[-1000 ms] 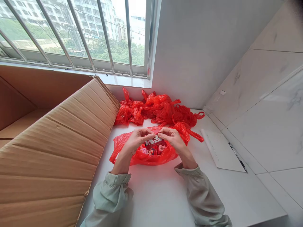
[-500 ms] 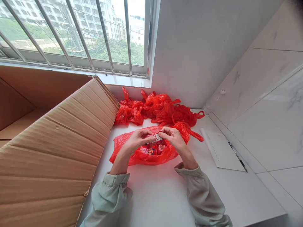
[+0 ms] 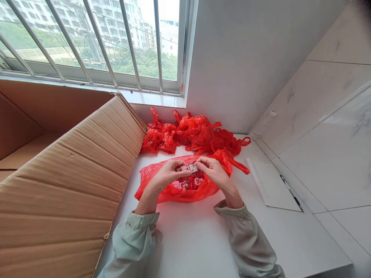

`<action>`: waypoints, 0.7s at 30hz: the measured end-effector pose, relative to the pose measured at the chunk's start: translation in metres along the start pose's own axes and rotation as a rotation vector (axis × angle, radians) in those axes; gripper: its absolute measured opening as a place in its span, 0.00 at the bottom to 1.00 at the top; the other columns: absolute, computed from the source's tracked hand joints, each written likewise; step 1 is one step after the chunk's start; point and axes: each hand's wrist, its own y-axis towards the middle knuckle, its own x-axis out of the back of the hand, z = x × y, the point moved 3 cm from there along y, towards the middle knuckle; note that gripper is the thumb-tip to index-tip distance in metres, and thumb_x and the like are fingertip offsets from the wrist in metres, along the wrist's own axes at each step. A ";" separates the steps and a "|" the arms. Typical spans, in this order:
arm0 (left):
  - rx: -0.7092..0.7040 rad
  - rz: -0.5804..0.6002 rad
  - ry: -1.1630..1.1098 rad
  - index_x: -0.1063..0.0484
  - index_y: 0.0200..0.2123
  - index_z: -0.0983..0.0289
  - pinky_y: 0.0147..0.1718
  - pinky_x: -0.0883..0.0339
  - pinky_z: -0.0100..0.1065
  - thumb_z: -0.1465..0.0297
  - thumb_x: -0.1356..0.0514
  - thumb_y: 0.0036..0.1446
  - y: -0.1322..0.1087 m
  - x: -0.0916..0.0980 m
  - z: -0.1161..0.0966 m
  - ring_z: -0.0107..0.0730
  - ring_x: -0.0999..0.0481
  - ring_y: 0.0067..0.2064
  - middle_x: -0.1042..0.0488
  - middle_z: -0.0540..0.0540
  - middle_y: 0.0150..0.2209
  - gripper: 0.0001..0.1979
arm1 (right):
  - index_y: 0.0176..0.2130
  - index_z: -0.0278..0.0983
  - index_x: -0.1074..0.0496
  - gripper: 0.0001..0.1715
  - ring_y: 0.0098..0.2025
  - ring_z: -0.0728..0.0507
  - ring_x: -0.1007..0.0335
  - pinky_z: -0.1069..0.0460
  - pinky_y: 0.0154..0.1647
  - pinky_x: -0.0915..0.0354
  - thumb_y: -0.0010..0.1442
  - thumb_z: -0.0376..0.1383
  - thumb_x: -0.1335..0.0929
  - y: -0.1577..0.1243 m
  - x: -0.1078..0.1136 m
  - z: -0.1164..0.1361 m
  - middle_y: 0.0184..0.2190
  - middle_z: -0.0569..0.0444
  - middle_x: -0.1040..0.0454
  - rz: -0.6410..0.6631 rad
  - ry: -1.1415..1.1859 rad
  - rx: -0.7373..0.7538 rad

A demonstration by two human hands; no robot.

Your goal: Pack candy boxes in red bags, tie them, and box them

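Pinched at both ends by your two hands, a red packet is over the mouth of the open red bag.
From the left, a cardboard box lies with its open side showing, below the barred window; next, your left hand has its thumb in front of the packet and its fingers behind; wrapped sweets sit in the bag below the packet, on the white table; a row of bunched red bags rests behind, against the wall; your right hand pinches the packet's right end between thumb and forefinger; well apart, at far right, you have a notepad with a pen along its right edge.
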 end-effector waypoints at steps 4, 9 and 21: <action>0.020 -0.024 -0.008 0.30 0.28 0.66 0.24 0.45 0.27 0.58 0.32 0.50 0.000 0.002 0.001 0.24 0.37 0.25 0.35 0.46 0.23 0.17 | 0.31 0.35 0.29 0.16 0.31 0.47 0.31 0.52 0.34 0.36 0.56 0.46 0.29 -0.005 0.003 -0.001 0.28 0.55 0.27 0.139 0.094 -0.082; 0.013 0.008 -0.035 0.27 0.34 0.67 0.30 0.36 0.30 0.61 0.29 0.44 0.000 0.003 0.001 0.29 0.30 0.30 0.28 0.50 0.30 0.19 | 0.29 0.35 0.29 0.14 0.30 0.47 0.32 0.52 0.34 0.36 0.56 0.43 0.29 -0.003 0.008 -0.001 0.25 0.56 0.28 0.086 0.098 -0.046; 0.007 0.027 -0.070 0.25 0.36 0.67 0.30 0.34 0.30 0.64 0.28 0.42 -0.001 0.003 0.000 0.30 0.28 0.31 0.25 0.51 0.32 0.18 | 0.30 0.36 0.30 0.12 0.31 0.47 0.32 0.52 0.35 0.36 0.57 0.42 0.31 -0.003 0.010 -0.001 0.27 0.57 0.29 0.090 0.032 -0.034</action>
